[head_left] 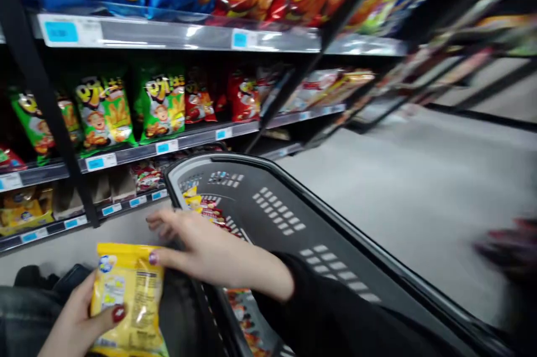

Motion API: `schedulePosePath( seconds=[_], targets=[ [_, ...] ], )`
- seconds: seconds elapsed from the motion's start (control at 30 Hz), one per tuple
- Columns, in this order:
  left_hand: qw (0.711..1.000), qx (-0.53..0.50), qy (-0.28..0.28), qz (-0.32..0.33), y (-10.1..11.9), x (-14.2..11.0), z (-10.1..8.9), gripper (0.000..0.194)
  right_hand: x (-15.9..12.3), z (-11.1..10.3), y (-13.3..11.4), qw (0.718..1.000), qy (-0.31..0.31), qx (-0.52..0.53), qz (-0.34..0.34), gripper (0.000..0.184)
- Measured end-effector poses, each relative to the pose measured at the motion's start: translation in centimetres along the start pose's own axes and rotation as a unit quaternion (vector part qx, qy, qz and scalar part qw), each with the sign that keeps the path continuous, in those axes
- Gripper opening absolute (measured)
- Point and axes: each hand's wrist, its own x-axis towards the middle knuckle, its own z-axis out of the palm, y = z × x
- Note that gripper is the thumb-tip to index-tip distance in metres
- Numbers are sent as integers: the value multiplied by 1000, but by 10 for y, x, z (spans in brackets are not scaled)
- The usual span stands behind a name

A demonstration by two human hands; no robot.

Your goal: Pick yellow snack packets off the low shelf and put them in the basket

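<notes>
At the lower left, my left hand (pixel 79 315) grips a yellow snack bag (pixel 136 295), its thumb across the printed front. My right hand (pixel 197 242) reaches in from the right in a black sleeve. Its fingers are stretched out and apart above the bag, and its thumb overlaps the bag's top right corner. Whether that thumb presses on the bag I cannot tell. Under my right forearm lies a grey shopping basket (pixel 289 192) with slotted walls. Red and yellow snack packs (pixel 212 210) show inside it, partly hidden by my arm.
Shelves of snack bags stand ahead; green bags (pixel 163 105) fill part of the middle shelf (pixel 193 136). Blue and red bags line the upper shelf. Black diagonal posts (pixel 46 94) cross in front. Grey floor (pixel 398 167) stretches right. A blurred dark shape (pixel 509 248) is at the right edge.
</notes>
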Motion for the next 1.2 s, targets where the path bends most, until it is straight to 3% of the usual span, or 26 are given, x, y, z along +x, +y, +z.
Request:
schedulePosePath(
  seconds=[0.1, 0.17, 0.3, 0.43, 0.57, 0.67, 0.77, 0.8, 0.87, 0.93, 1.0, 1.03, 1.1, 1.2],
  targets=[
    [996, -59, -46, 44, 18, -7, 12, 53, 14, 15, -17, 998, -62, 5, 12, 19],
    [993, -77, -66, 60, 24, -12, 10, 67, 24, 19, -23, 997, -60, 47, 19, 6],
    [994, -42, -96, 13, 23, -19, -7, 82, 39, 23, -31, 993, -39, 103, 48, 6],
    [997, -20, -69, 20, 25, -25, -25, 81, 47, 27, -46, 992, -61, 95, 48, 11],
    [998, 45, -47, 14, 39, -34, -38, 70, 54, 34, -66, 998, -55, 12, 18, 15],
    [997, 77, -11, 29, 46, -40, -49, 70, 60, 38, -73, 998, -63, 11, 25, 15],
    [997, -3, -6, 72, 40, -42, -62, 75, 62, 38, -76, 996, -57, 63, -5, 11],
    [994, -61, -28, 85, 36, -43, -66, 73, 62, 36, -77, 995, -47, 87, -25, 11],
    [972, -182, -129, 72, 27, -43, -71, 64, 60, 32, -80, 988, -31, 141, -62, 14],
    [926, -267, -268, 8, 19, -42, -69, 72, 58, 27, -83, 975, -55, 191, -96, 20],
    [882, -318, -345, -33, 14, -40, -62, 84, 56, 23, -87, 961, -110, 217, -135, 24],
    [875, -340, -342, -32, 11, -39, -58, 83, 55, 21, -88, 955, -137, 215, -155, 25],
    [886, -371, -280, -9, 6, -37, -49, 68, 54, 18, -88, 948, -173, 199, -178, 27],
    [935, -309, -174, -11, -3, -39, -42, 35, 52, 17, -83, 950, -180, 204, -154, 29]
  ],
)
